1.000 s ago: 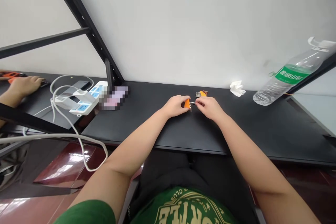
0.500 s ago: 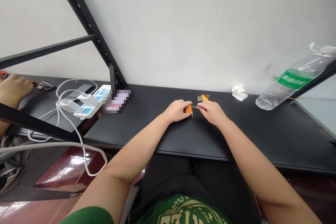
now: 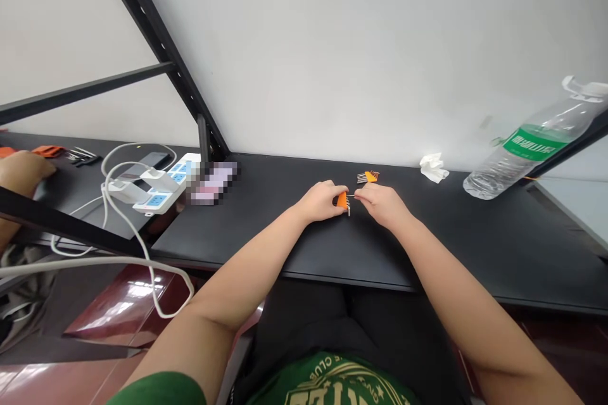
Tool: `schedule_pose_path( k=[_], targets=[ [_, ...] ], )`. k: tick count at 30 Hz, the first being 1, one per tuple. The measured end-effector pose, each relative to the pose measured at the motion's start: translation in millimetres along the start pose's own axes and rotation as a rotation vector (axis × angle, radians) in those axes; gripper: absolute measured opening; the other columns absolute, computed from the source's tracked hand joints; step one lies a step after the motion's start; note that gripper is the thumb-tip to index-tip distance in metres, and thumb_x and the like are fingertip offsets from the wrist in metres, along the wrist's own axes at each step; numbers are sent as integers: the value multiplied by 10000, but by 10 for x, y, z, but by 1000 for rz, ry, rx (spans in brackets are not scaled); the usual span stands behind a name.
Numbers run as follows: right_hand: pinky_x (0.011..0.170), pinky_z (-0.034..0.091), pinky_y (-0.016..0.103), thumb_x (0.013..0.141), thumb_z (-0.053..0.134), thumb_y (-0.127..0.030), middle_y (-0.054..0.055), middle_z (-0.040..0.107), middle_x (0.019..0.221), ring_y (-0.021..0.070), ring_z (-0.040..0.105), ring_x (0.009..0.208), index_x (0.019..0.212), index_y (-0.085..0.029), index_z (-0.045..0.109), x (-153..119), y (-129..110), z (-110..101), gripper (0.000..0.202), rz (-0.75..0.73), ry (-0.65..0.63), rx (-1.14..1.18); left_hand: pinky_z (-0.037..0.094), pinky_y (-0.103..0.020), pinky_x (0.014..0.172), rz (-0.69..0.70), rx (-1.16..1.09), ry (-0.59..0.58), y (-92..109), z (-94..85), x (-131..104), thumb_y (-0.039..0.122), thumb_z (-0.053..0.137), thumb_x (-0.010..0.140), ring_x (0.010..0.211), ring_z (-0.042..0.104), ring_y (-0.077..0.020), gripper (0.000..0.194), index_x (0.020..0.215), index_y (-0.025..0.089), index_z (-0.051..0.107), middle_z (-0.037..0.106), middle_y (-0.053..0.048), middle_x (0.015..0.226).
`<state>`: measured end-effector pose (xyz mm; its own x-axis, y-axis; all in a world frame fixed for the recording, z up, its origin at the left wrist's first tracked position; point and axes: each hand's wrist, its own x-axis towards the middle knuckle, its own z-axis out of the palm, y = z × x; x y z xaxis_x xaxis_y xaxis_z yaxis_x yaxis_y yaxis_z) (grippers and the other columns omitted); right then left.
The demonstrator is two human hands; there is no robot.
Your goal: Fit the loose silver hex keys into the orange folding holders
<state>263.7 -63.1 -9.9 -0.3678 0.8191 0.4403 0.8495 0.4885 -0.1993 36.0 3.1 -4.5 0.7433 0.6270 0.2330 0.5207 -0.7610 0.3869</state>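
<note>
A long matte black bench (image 3: 427,247) is running along a plain white wall (image 3: 361,57), with glossy dark red floor tiles (image 3: 109,310) showing below its front edge. Near the middle of the bench, the person's left hand (image 3: 321,201) is closing its grip around a small orange plastic holder of metal hex keys (image 3: 341,200), which is sitting just above the bench surface between the two hands. The right hand (image 3: 384,204) is pinching one thin silver key (image 3: 352,195) that is sticking out sideways from that holder, fingertips closed on it. Just behind the hands, close to the wall, a second orange holder with dark keys fanned out (image 3: 367,176) is lying on the bench, apart from both hands. Farther right, a crumpled white tissue (image 3: 432,168) is resting near the wall, and a clear plastic water bottle with a green label (image 3: 527,145) is lying tilted beside it. To the left, a black metal frame strut (image 3: 156,44) is slanting up the wall, and a white power strip with blue sockets (image 3: 161,186) is trailing white cables (image 3: 128,228) over the edge. At the far left, another person's hand (image 3: 21,171) is resting on the bench beside more orange-handled keys (image 3: 61,152).
</note>
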Motion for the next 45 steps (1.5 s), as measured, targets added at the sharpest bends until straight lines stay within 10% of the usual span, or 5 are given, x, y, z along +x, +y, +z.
schedule_pose_path(
  k=[7, 14, 20, 30, 45],
  targets=[
    [828, 546, 344, 1026, 499, -228, 96, 740, 1039, 212, 696, 888, 996, -219, 778, 35, -139, 69, 281, 20, 68, 289, 474, -399, 946, 96, 14, 71, 40, 4, 5, 368, 753, 826, 999, 644, -251, 331, 1136, 257, 721, 713, -28, 907],
    [539, 507, 326, 842, 803, -485, -11, 622, 592, 168, 579, 507, 925, -225, 737, 72, -109, 47, 281, 526, 74, 1019, 530, -344, 871, 126, -135, 187, 90, -29, -13, 285, 741, 805, 895, 637, -208, 378, 1176, 222, 706, 704, -33, 908],
    [502, 429, 263, 744, 890, -537, -49, 590, 588, 105, 482, 454, 826, -230, 559, 67, -63, 75, 459, 615, -164, 1442, 539, -337, 855, 255, -166, 197, 173, 5, -11, 325, 710, 872, 888, 638, -208, 364, 1216, 211, 676, 707, -52, 929],
    [801, 467, 334, 975, 631, -290, 87, 714, 1072, 226, 651, 947, 905, -220, 714, 38, 127, -78, 129, 361, -170, 68, 550, -307, 821, -91, -226, 144, -65, -17, -5, 386, 756, 823, 830, 693, -182, 555, 1344, 233, 644, 753, -10, 1015],
    [704, 447, 315, 974, 575, -161, 102, 705, 1010, 213, 657, 855, 918, -207, 750, 21, 125, -13, 189, 302, -258, -80, 564, -302, 810, -113, -237, 96, -97, -18, 6, 415, 781, 803, 819, 701, -180, 551, 1314, 239, 672, 753, 2, 951]
  ],
)
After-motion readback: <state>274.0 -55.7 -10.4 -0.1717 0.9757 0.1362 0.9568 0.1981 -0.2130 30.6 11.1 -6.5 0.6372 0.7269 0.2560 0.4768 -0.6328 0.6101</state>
